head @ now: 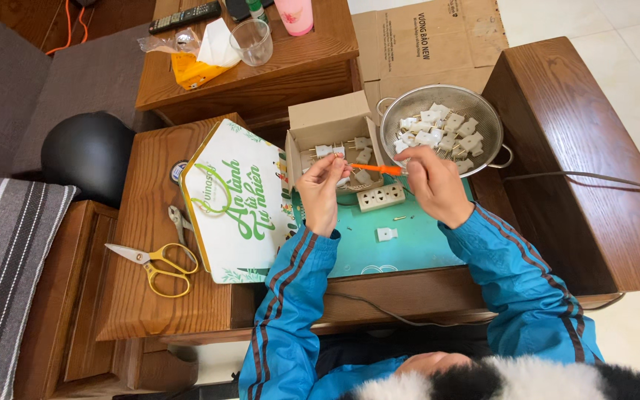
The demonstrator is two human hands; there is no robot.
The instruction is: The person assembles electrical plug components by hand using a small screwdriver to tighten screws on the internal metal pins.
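- The left hand [322, 194] is raised over the near edge of a small cardboard box [332, 122], its fingertips pinched on a small white plug part that is mostly hidden behind them.
- The right hand [434, 185] is clenched around an orange-handled screwdriver [376, 170], which lies level and points across at the left hand's fingertips; its tip meets the pinched part there (the exact contact is too small to make out).
- The cardboard box stands open just behind the hands and holds several white plug parts with metal prongs.
- A metal colander [483, 111] sits just right of the box, touching or nearly touching it, and is heaped with more of the same white parts.
- Under the hands lies a teal mat [409, 248]. On it rest a white socket strip [381, 197] right below the hands, a single white plug part [386, 234] nearer the person, and a tiny metal piece [401, 218] between those two.
- Left of the mat, a white and green printed box lid [235, 204] lies on the wooden table [142, 296].
- Yellow-handled scissors [157, 265] lie further left on the table, with pliers [179, 222] just beside the lid's edge.
- Both sleeves are blue with dark stripes.
- A second wooden table behind carries a clear cup [252, 41], a remote control [184, 17] and a pink bottle [295, 15].
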